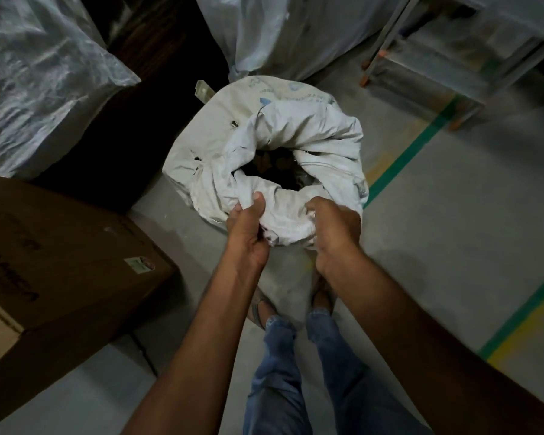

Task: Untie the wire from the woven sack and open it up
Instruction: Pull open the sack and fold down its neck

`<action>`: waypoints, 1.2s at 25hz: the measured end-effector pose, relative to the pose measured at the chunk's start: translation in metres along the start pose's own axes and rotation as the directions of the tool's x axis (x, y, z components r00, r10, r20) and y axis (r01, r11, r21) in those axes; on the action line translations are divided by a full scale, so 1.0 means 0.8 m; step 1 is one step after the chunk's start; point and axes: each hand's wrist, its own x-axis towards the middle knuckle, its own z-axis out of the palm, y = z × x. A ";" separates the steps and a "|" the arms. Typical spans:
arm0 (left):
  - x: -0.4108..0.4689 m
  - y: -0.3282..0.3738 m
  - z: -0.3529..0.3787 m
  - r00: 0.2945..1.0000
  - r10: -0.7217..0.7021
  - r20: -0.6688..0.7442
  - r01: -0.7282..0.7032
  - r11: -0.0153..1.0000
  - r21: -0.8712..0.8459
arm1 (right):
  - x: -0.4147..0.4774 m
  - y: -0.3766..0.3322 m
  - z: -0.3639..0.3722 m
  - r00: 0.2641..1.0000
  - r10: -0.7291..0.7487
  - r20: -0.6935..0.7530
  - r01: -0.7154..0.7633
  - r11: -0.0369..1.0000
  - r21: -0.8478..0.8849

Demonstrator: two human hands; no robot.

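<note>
A white woven sack (311, 133) stands upright on the floor in the middle of the view. Its mouth is open, with the rim rolled outward in thick folds around a dark opening where brownish contents show dimly. My left hand (247, 230) grips the near-left part of the rolled rim, thumb on top of the fabric. My right hand (335, 233) grips the near-right part of the rim, its fingers curled into the cloth. No wire is visible anywhere on the sack or in my hands.
A brown cardboard box (54, 277) sits close on the left. Large plastic-wrapped bundles (38, 76) stand at the back left and back centre. A metal frame (453, 58) stands at the back right. Green and yellow floor tape (412, 149) runs along the right. My feet are just below the sack.
</note>
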 end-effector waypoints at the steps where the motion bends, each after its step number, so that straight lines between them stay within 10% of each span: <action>1: 0.001 0.008 0.001 1.000 0.010 -0.022 -0.009 1.000 0.027 | 0.006 -0.003 -0.002 0.990 -0.137 0.030 0.140 0.982 -0.127; 3: -0.004 0.029 0.006 0.996 0.060 -0.061 -0.057 0.997 0.054 | 0.019 -0.004 -0.017 0.804 -0.510 0.306 0.595 0.687 -0.417; 5: -0.009 0.041 0.010 0.987 0.142 -0.068 -0.137 0.987 0.078 | 0.039 -0.007 -0.026 0.606 -0.438 0.663 0.793 0.397 -0.463; 8: -0.019 0.046 -0.003 0.966 0.260 0.018 -0.244 0.880 0.408 | 0.067 -0.009 -0.027 0.462 -0.404 0.790 0.881 0.103 -0.462; 10: -0.012 0.053 -0.025 0.827 0.510 0.238 -0.420 0.277 0.864 | 0.071 -0.019 -0.025 0.357 -0.558 0.749 0.899 -0.012 -0.438; 12: 0.004 0.069 -0.038 0.658 0.444 0.608 -0.501 -0.344 0.794 | 0.073 -0.026 -0.024 0.274 -0.666 0.694 0.900 -0.076 -0.429; 15: 0.020 0.094 -0.011 0.566 0.037 0.824 -0.632 -0.622 0.462 | 0.077 -0.018 -0.025 0.160 -0.799 0.579 0.884 -0.145 -0.445; 18: 0.040 0.089 0.010 0.576 -0.005 0.818 -0.594 -0.690 0.413 | 0.079 0.001 -0.030 0.065 -0.909 0.413 0.849 -0.167 -0.501; 23: 0.050 0.032 0.004 0.402 0.143 0.904 -0.476 -0.811 0.340 | 0.068 0.022 -0.038 0.066 -0.898 0.434 0.822 -0.198 -0.534; 28: 0.044 0.046 -0.032 0.208 0.339 0.917 -0.322 -0.862 0.392 | 0.076 -0.021 -0.045 0.393 -0.428 0.814 0.916 0.104 -0.387; 30: 0.033 0.042 -0.044 0.197 0.378 0.905 -0.332 -0.843 0.424 | 0.095 -0.029 -0.030 0.442 -0.343 0.829 0.881 -0.008 -0.474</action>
